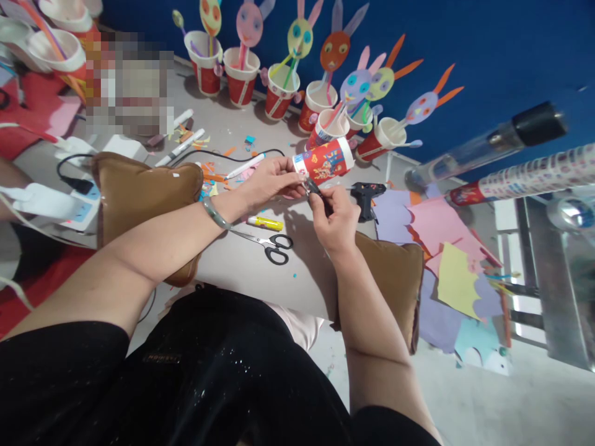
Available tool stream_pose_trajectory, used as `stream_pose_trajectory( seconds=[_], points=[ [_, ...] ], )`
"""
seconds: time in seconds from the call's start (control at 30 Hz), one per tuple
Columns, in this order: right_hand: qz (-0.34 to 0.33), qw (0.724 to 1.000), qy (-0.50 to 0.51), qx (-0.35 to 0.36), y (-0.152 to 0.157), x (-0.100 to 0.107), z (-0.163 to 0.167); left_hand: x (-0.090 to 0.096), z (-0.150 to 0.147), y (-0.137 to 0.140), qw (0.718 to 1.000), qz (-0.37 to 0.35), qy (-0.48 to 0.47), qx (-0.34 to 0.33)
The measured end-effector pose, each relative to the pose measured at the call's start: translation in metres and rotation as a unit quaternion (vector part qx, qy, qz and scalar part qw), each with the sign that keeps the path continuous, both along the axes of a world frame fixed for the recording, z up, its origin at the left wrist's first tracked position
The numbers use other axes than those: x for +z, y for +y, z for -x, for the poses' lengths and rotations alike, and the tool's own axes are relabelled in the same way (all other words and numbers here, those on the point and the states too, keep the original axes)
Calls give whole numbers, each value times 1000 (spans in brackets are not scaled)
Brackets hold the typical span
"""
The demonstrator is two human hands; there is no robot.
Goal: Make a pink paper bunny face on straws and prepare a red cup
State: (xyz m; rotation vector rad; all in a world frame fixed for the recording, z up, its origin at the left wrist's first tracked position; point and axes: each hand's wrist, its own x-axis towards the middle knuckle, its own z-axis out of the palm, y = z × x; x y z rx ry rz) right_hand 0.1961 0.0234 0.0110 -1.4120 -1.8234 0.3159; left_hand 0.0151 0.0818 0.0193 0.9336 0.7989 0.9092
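My left hand (277, 178) is closed on the near end of a red and white printed paper cup (324, 162), which is tilted on its side. Right beside it, my right hand (335, 217) grips a small black-handled tool (312, 186) with a bit of metal showing; its tip is at the cup's near end and its exact kind is partly hidden by my fingers. Below my hands, black-handled scissors (277, 249) lie on the table (297, 291), next to a yellow glue stick or marker (266, 223). A black glue gun (367, 199) rests to the right of my right hand.
Several paper cups with paper rabbit heads (240, 75) line the blue wall. Brown cushions (146, 198) lie under my forearms. Coloured paper sheets (458, 272) and a stack of cups (534, 176) are at right. White markers (186, 144), scraps and a power strip (84, 207) are at left.
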Motion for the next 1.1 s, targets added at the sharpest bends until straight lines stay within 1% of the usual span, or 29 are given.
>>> stream_pose_trajectory(
  seconds=[0.2, 0.33, 0.5, 0.7, 1.1],
  points=[
    [4, 1000, 1, 4, -2, 2, 1, -1, -1, 0, 1000, 10, -11, -8],
    [18, 1000, 4, 11, -3, 4, 1, -1, -2, 0, 999, 20, -33, -19],
    [33, 999, 13, 19, -3, 8, 1, 1, -1, -1, 999, 28, -34, -28],
    [40, 998, 30, 29, -3, 10, 1, 3, -2, -2, 998, 42, -38, -22],
    [34, 998, 46, 31, -2, 8, 1, 0, -4, -1, 997, 56, -52, -23]
  ],
)
